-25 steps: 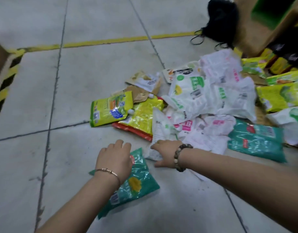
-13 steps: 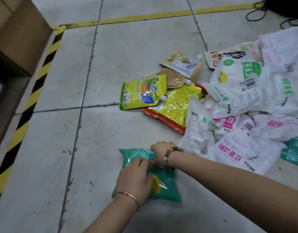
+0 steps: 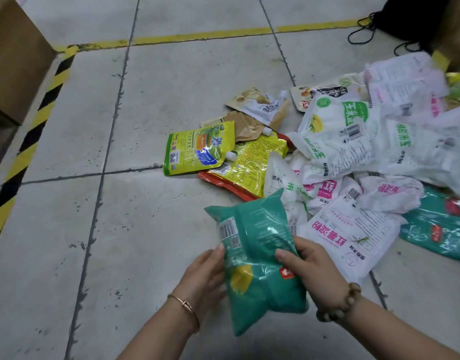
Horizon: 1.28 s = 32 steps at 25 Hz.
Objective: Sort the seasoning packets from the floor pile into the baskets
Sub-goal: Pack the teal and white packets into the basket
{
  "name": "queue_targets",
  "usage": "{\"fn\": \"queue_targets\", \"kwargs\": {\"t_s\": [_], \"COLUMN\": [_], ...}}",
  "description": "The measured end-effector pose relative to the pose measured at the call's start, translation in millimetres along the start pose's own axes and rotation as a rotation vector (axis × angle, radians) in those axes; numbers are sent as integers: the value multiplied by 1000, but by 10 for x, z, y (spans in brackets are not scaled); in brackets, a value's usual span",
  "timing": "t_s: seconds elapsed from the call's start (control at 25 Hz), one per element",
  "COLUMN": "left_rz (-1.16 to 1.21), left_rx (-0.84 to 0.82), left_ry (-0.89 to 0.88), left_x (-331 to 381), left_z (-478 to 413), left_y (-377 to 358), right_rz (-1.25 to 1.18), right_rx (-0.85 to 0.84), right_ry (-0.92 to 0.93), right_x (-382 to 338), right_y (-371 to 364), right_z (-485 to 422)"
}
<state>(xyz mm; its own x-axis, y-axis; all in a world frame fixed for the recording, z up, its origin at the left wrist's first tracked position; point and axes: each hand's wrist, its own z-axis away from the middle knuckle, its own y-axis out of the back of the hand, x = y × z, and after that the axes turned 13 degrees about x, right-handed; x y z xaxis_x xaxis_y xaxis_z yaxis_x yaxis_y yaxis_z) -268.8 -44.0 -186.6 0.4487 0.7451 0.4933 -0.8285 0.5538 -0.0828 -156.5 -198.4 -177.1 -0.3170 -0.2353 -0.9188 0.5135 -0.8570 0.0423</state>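
Teal packet (image 3: 260, 258) now raised; left hand (image 3: 205, 276), right hand (image 3: 313, 267) grip it.

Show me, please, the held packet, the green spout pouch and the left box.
held packet (image 3: 258, 242): head view, middle of its teal face.
green pouch (image 3: 195, 152): head view, its printed front.
left box (image 3: 15, 63): head view, its cardboard side wall.

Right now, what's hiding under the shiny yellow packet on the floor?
A red packet lies under the yellow packet; only its lower edge shows. The rest is covered, so anything else beneath cannot be seen.
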Motion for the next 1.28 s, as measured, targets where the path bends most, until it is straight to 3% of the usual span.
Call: {"fn": "queue_targets", "kwargs": {"t_s": [0.12, 0.24, 0.44, 0.6, 0.76, 0.92, 1.28], "left_rz": [85, 119, 90, 72, 54, 51, 36], "left_rx": [-187, -39, 174, 207, 244, 276, 273], "left_ry": [98, -25, -161, -151, -142, -150, -185], "left_x": [-63, -118, -105, -121, -140, -142, -102], "left_z": [23, -10, -75, -70, -72, -107, -148], "left_y": [-49, -31, 50, 62, 52, 77, 109], "right_rz": [-143, -16, 193, 399, 382, 263, -43], "right_rx": [-55, 17, 533, 427, 381, 558, 576], "right_ry": [-88, -94, -241, -342, -455, -504, -203], "right_x": [-41, -24, 202, 271, 240, 317, 386], "right_y": [-35, 5, 397, 404, 140, -139, 265], "right_z": [230, 76, -810, -1157, -1200, -1208, -983]}}
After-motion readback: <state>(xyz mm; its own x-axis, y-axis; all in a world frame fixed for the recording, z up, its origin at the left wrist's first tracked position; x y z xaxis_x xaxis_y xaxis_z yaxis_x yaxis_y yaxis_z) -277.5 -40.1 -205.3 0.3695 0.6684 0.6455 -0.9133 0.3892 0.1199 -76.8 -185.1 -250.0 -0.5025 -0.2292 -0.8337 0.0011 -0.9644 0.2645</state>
